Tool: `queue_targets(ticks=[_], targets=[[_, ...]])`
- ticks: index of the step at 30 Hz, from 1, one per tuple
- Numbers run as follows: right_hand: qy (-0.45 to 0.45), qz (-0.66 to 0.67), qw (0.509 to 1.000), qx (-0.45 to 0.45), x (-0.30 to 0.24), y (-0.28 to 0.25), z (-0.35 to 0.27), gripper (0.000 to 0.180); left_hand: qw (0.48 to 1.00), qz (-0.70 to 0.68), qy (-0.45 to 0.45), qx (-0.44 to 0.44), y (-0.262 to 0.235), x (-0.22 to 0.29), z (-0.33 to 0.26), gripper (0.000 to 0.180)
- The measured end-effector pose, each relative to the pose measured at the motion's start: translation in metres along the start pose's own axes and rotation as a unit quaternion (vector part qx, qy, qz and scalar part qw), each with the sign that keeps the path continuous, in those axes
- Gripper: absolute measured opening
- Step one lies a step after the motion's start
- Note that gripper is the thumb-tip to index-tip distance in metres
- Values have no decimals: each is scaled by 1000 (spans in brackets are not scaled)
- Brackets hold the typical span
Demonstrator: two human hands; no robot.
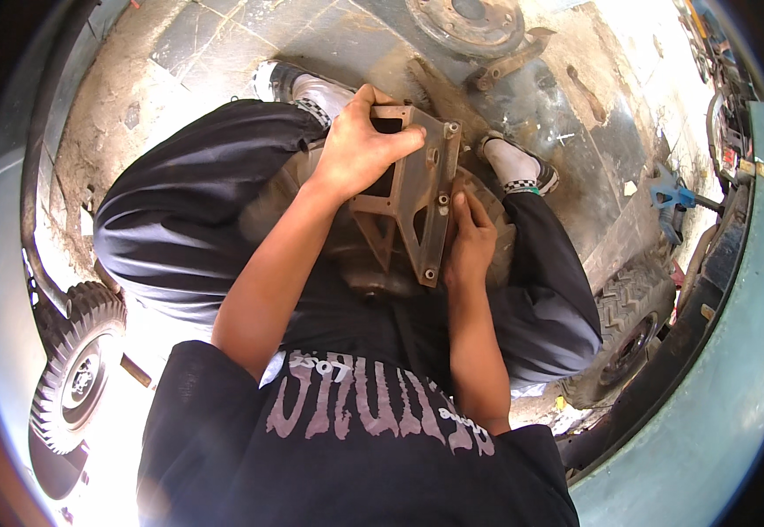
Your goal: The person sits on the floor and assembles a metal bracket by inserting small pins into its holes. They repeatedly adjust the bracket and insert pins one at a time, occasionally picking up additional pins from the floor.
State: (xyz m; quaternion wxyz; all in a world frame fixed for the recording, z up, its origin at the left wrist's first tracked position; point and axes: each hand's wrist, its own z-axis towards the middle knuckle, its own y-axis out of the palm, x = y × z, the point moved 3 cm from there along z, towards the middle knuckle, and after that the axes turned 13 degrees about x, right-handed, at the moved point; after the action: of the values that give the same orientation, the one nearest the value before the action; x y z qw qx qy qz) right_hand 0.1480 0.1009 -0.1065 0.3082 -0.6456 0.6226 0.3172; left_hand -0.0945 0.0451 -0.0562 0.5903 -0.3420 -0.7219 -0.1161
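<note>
While the stained, cracked concrete floor (224,44) spreads under a small treaded tyre (79,373), the left hand (360,145) clenches around the rusty triangular steel bracket (412,189) over the lap; the right hand (470,241) presses its fingers against the bracket's lower edge.

Rusty brown bracket (417,189); black trousers (180,220); checkered blk/wht shoe (522,171); teal vehicle body (716,413).
</note>
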Motion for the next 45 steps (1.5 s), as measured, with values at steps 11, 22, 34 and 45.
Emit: queue_targets(ticks=[11, 22, 34, 45], targets=[[-299, -230, 926, -34, -22, 3, -9, 25, 995, -87, -41, -5, -16, -23, 9, 54], [-562, -309, 754, -140, -71, 28, 9, 35, 984, -150, -83, -36, -28, -16, 12, 55], [-571, -322, 713, -251, -75, 17, 4, 51, 979, -171, -84, -64, -32, -34, 19, 50], [-523, -379, 710, -279, -74, -15, -49, 42, 982, -178, -39, -52, -26, -38, 21, 47]])
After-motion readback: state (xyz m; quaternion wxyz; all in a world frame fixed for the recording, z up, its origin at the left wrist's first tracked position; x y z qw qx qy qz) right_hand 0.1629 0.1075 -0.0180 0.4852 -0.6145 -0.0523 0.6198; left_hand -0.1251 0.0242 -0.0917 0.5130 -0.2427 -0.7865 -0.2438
